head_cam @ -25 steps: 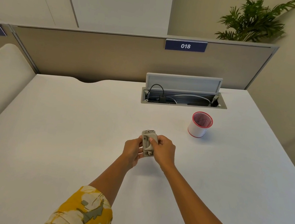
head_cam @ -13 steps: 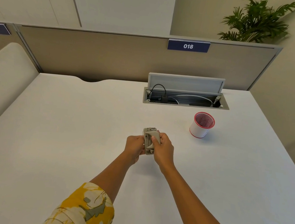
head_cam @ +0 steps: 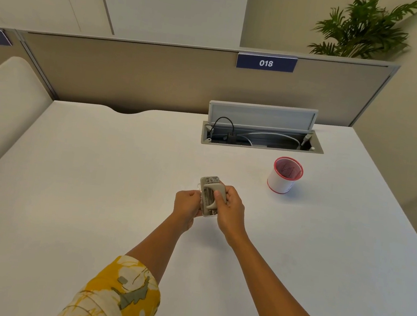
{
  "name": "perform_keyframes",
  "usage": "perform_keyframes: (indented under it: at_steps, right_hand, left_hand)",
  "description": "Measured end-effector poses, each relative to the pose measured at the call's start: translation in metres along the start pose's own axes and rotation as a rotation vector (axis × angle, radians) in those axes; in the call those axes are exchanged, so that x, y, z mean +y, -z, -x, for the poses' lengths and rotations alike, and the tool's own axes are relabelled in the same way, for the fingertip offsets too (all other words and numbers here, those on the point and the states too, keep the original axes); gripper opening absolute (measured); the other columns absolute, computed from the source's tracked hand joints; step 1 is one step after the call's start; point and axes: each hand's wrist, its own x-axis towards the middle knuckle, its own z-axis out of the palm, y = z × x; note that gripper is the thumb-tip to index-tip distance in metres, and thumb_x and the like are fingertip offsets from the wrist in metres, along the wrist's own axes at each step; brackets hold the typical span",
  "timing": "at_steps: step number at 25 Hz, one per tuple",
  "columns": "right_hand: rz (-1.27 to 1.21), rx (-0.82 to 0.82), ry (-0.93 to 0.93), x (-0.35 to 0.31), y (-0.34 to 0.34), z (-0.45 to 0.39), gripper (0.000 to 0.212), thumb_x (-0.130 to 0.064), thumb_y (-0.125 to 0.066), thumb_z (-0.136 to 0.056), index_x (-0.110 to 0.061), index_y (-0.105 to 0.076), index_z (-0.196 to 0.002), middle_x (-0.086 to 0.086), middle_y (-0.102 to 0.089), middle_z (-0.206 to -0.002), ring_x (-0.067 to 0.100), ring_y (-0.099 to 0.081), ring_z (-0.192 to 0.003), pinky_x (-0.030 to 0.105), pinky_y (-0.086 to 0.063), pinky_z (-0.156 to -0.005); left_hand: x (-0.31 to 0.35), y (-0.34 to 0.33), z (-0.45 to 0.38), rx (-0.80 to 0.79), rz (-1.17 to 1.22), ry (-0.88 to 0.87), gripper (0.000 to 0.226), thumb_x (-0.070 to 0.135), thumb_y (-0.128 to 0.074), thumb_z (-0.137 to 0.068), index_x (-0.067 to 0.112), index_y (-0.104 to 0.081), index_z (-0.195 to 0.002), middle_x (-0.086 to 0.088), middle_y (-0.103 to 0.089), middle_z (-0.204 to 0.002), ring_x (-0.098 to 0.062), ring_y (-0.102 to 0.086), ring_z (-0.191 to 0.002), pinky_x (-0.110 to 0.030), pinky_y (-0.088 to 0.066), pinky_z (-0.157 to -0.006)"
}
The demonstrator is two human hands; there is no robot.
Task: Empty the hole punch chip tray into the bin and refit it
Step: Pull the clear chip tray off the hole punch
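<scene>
A small beige hole punch is held just above the white desk, standing on end with its handle side turned to me. My right hand wraps its right side, thumb across the handle. My left hand grips its left edge, where a thin clear strip shows; whether that is the chip tray I cannot tell. The bin, a small white cup with a pink rim, stands upright on the desk to the right and farther back, apart from both hands.
An open cable box with its lid raised and cables inside is sunk into the desk behind the bin. A beige partition closes off the desk's far edge. A potted plant stands beyond it.
Both hands have kept hold of the punch and turned it a little; the thumb of my right hand has shifted across the handle. The bin has not moved.
</scene>
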Motion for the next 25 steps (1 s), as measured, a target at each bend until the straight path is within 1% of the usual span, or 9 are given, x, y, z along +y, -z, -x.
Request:
perform_keyframes:
  at_steps: [3,5,8,12,14,18,21,24,25]
  right_hand:
    - [-0.042,0.014,-0.034,-0.001,0.000,-0.001,0.009,-0.031,-0.053,-0.098,-0.027,-0.056,-0.105,-0.013,-0.064,-0.095,0.007,-0.066,-0.083,0.008,-0.051,-0.060]
    - [-0.094,0.018,-0.070,-0.001,0.000,-0.001,0.012,-0.030,-0.052,-0.098,-0.026,-0.057,-0.108,-0.010,-0.065,-0.099,0.008,-0.066,-0.086,0.009,-0.052,-0.062]
    - [-0.229,0.022,-0.159,-0.002,0.002,-0.004,0.022,-0.026,-0.053,-0.099,-0.020,-0.057,-0.119,0.000,-0.066,-0.111,0.018,-0.066,-0.099,0.021,-0.055,-0.076]
    - [-0.558,0.026,-0.329,-0.005,0.011,-0.013,0.030,-0.014,-0.053,-0.098,-0.010,-0.051,-0.128,0.012,-0.062,-0.119,0.024,-0.063,-0.105,0.027,-0.054,-0.080]
    - [-0.605,0.007,-0.372,-0.002,0.015,-0.017,0.029,-0.012,-0.050,-0.099,-0.006,-0.051,-0.127,0.015,-0.062,-0.119,0.025,-0.062,-0.103,0.031,-0.054,-0.084]
    - [-0.681,0.017,-0.457,0.004,0.018,-0.018,0.028,-0.013,-0.047,-0.101,-0.003,-0.054,-0.126,0.010,-0.065,-0.105,0.022,-0.065,-0.088,0.035,-0.056,-0.075]
    - [-0.795,0.025,-0.518,0.004,0.022,-0.019,0.033,-0.012,-0.045,-0.102,-0.003,-0.054,-0.131,0.015,-0.065,-0.114,0.026,-0.067,-0.088,0.037,-0.056,-0.069]
    - [-0.931,0.014,-0.561,0.000,0.025,-0.018,0.031,-0.013,-0.045,-0.102,-0.010,-0.058,-0.130,0.012,-0.069,-0.116,0.022,-0.074,-0.081,0.035,-0.061,-0.064]
    - [-0.969,0.011,-0.574,-0.002,0.026,-0.018,0.032,-0.013,-0.044,-0.102,-0.011,-0.058,-0.130,0.013,-0.068,-0.119,0.021,-0.075,-0.080,0.037,-0.062,-0.066]
  left_hand:
    - [0.002,0.000,0.002,-0.002,-0.007,-0.014,0.030,0.000,-0.047,-0.094,-0.005,-0.076,-0.087,-0.026,-0.075,-0.090,-0.040,-0.073,-0.082,-0.050,-0.064,-0.073]
    - [0.004,0.001,0.003,-0.011,-0.012,-0.027,0.029,0.000,-0.047,-0.095,-0.006,-0.076,-0.091,-0.027,-0.074,-0.092,-0.041,-0.073,-0.085,-0.049,-0.064,-0.072]
    - [0.005,0.001,0.004,-0.024,-0.018,-0.025,0.029,0.000,-0.047,-0.097,-0.006,-0.075,-0.093,-0.026,-0.075,-0.094,-0.041,-0.073,-0.087,-0.045,-0.064,-0.068]
    - [0.003,0.002,0.005,-0.040,-0.034,-0.027,0.029,-0.001,-0.046,-0.097,-0.010,-0.073,-0.092,-0.023,-0.072,-0.088,-0.043,-0.071,-0.085,-0.045,-0.063,-0.067]
    - [0.002,0.001,0.004,-0.051,-0.035,-0.014,0.030,-0.001,-0.045,-0.097,-0.011,-0.073,-0.092,-0.023,-0.072,-0.087,-0.043,-0.071,-0.082,-0.044,-0.063,-0.065]
    - [-0.002,-0.003,0.005,-0.052,-0.055,0.015,0.033,0.001,-0.044,-0.098,-0.004,-0.074,-0.085,-0.023,-0.073,-0.088,-0.036,-0.071,-0.074,-0.040,-0.063,-0.063]
    - [-0.002,-0.004,0.004,-0.045,-0.057,0.027,0.032,0.003,-0.045,-0.099,0.001,-0.074,-0.085,-0.022,-0.074,-0.092,-0.036,-0.072,-0.077,-0.042,-0.063,-0.067]
    - [-0.002,-0.005,0.001,-0.050,-0.062,0.022,0.029,0.005,-0.047,-0.100,-0.001,-0.073,-0.089,-0.025,-0.073,-0.098,-0.037,-0.072,-0.082,-0.049,-0.063,-0.074]
    - [-0.002,-0.006,0.000,-0.052,-0.066,0.018,0.029,0.005,-0.047,-0.100,-0.002,-0.073,-0.091,-0.025,-0.073,-0.099,-0.038,-0.072,-0.083,-0.050,-0.062,-0.074]
